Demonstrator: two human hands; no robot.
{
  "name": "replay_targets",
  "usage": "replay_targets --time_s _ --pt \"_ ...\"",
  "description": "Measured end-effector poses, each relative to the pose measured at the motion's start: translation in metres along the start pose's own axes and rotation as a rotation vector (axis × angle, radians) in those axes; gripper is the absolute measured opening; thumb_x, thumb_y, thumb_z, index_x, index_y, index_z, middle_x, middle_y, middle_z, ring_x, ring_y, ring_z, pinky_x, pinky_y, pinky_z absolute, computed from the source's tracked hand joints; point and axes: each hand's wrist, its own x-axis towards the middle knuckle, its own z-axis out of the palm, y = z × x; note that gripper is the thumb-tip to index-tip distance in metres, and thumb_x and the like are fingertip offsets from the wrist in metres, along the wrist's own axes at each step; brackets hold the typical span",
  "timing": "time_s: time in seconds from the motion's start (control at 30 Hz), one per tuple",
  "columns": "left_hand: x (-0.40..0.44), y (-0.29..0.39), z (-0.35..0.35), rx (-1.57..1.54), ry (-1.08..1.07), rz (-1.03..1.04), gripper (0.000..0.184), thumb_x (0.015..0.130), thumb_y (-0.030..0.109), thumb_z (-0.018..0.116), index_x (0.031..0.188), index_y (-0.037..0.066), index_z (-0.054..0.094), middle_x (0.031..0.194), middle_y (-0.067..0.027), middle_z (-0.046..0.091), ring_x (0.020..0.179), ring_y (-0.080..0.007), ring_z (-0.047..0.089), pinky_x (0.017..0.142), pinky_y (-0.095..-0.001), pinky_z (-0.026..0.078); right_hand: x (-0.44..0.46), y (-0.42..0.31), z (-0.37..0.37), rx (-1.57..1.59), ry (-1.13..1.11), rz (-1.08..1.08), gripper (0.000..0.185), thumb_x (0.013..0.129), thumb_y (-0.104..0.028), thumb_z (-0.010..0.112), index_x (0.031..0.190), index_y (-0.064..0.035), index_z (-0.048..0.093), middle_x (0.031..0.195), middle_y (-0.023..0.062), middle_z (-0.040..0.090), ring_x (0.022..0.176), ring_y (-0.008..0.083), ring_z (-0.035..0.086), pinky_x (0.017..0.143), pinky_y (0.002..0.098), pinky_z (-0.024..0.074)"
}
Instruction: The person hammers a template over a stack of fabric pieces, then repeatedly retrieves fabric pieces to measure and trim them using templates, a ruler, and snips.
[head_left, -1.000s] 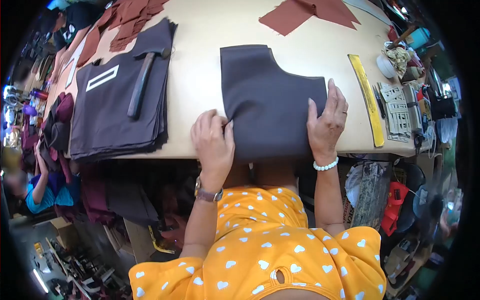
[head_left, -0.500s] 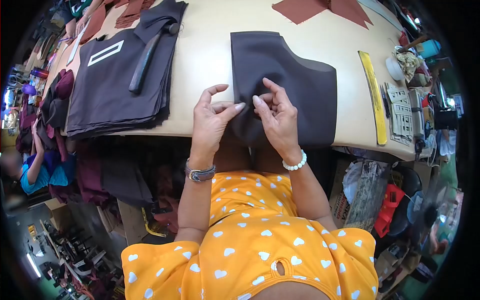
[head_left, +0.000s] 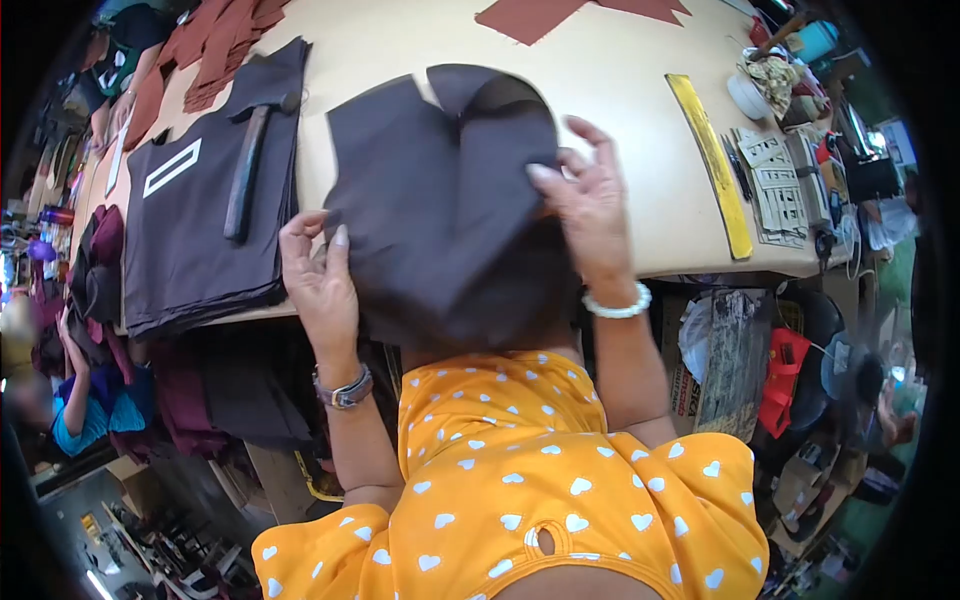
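Cloth, dark brown, directly in front of the body at the near side of the desk, partly flat, partly bunched and sagging over the edge toward the lap. Pale wedge of desk visible between its left and right parts at the far end; right part curled up and over, slightly blurred.

Left hand, watch at the wrist, at the left edge of the cloth: fingers almost closed, thumb and forefinger tips pinching that edge. Right hand, bracelet of pale beads at the wrist, at the opposite edge: fingers partly open, thumb on the cloth, forefinger raised and well apart from the thumb, others bent; impossible to tell between a grip and a mere touch there.

To the left, just beside the left hand, neat stack of dark fabric, with hammer and white rectangular frame on top. Farther back, reddish-brown pieces at the far side and reddish-brown strips beyond the stack. To the right, well apart from the cloth, yellow strip lying slantwise, then lettered stencils and white container. At far left, below desk level, blue sleeve of another person.
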Motion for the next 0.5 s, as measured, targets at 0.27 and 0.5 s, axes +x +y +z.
replay_targets --time_s 0.27,0.5 --pt "0.022 -0.025 -0.022 0.448 -0.296 -0.048 0.043 0.079 0.001 0.055 0.121 -0.005 0.052 0.117 -0.019 0.059 0.111 -0.0255 0.055 0.097 -0.0304 0.037 0.006 -0.044 -0.156 -0.778 0.064 0.075 0.021 0.082 0.004 0.053 0.099 -0.0007 0.062 0.072 -0.0014 0.057 0.067 0.0041 0.051 0.066 0.0168 0.0422" --pt "0.041 -0.011 -0.025 0.616 -0.324 -0.051 0.057 0.069 -0.001 0.054 0.124 -0.009 0.047 0.117 -0.0194 0.055 0.11 -0.0281 0.053 0.096 -0.0302 0.037 0.014 -0.071 -0.187 -1.281 -0.067 0.011 0.051 0.065 0.007 0.048 0.115 0.0042 0.057 0.116 0.0191 0.057 0.109 0.0282 0.054 0.094 0.0301 0.0402"
